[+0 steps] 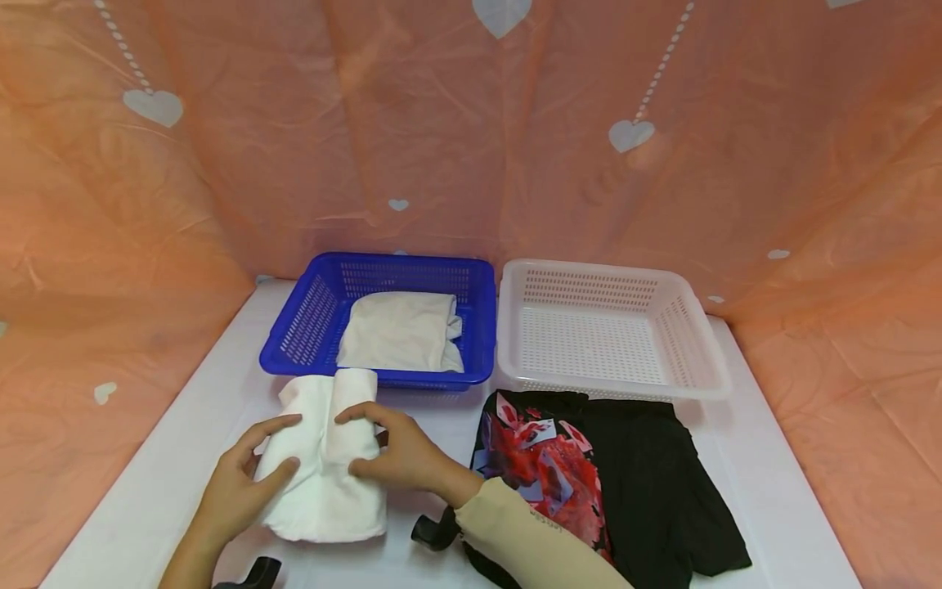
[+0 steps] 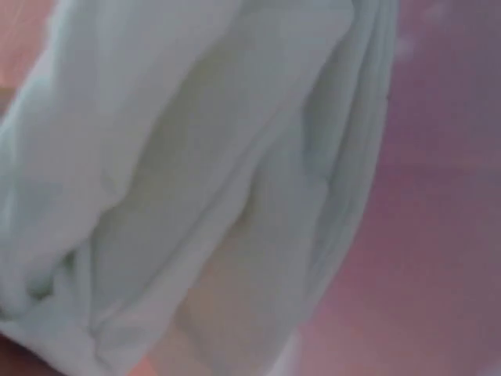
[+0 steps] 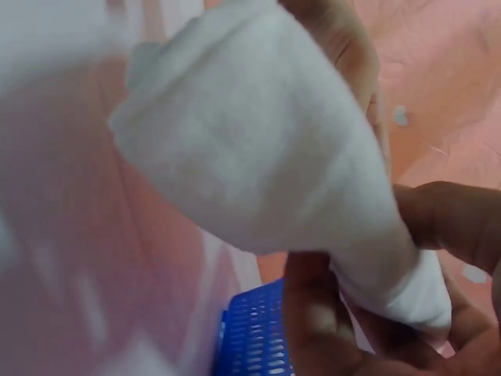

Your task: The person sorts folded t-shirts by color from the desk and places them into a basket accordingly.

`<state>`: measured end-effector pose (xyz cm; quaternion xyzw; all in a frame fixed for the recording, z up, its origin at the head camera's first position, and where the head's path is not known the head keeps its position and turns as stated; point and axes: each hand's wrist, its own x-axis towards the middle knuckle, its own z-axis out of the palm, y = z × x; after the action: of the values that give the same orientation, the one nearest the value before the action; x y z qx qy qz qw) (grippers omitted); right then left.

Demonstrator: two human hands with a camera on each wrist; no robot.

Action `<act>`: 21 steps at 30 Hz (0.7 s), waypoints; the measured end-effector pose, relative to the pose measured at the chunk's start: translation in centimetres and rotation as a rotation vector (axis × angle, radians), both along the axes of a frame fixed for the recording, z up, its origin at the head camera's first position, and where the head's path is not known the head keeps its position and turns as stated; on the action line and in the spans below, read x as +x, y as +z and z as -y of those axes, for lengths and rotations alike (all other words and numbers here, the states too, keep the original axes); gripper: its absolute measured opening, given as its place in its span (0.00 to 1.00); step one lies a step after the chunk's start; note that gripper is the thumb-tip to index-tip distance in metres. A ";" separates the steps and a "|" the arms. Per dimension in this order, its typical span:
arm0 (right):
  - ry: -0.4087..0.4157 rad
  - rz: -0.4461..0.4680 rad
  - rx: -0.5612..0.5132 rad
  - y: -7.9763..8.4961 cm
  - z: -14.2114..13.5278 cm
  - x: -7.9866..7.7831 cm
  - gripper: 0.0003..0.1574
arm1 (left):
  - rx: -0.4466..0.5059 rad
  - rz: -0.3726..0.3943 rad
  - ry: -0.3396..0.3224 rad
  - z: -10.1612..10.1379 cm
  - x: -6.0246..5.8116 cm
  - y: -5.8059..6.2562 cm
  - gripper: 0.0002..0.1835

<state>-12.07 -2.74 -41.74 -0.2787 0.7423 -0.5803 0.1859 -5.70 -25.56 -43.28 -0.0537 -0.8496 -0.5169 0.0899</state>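
Note:
A white folded cloth (image 1: 324,491) is in both hands, just in front of the blue basket (image 1: 287,360). Its garment type cannot be told. My left hand (image 1: 239,483) grips the left edge, thumb on top. From the right, my right hand (image 1: 408,454) pinches the rolled-over fold between thumb and fingers. The right wrist view shows that hand's fingers curled about the narrow end of the cloth (image 3: 258,133). Loose layers of the cloth (image 2: 196,157) fill most of the left wrist view, which hides the left fingers.
Inside the blue basket lies another folded white cloth (image 1: 401,331). A white basket (image 1: 692,380) stands beside it. Black clothing (image 1: 648,483) with a red floral print (image 1: 552,466) lies at the right, partly under the right forearm. Orange sheeting (image 1: 456,147) surrounds the white table (image 1: 147,483).

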 end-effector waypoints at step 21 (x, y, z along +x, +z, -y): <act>-0.105 -0.115 -0.056 3.2 -2.3 -2.5 0.34 | 0.067 -0.211 0.156 -2.0 -1.5 4.1 0.31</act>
<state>-14.54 -0.47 -38.53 -0.2774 0.7487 -0.5929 0.1047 -7.25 -23.51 -39.19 -0.0385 -0.8192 -0.5281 0.2204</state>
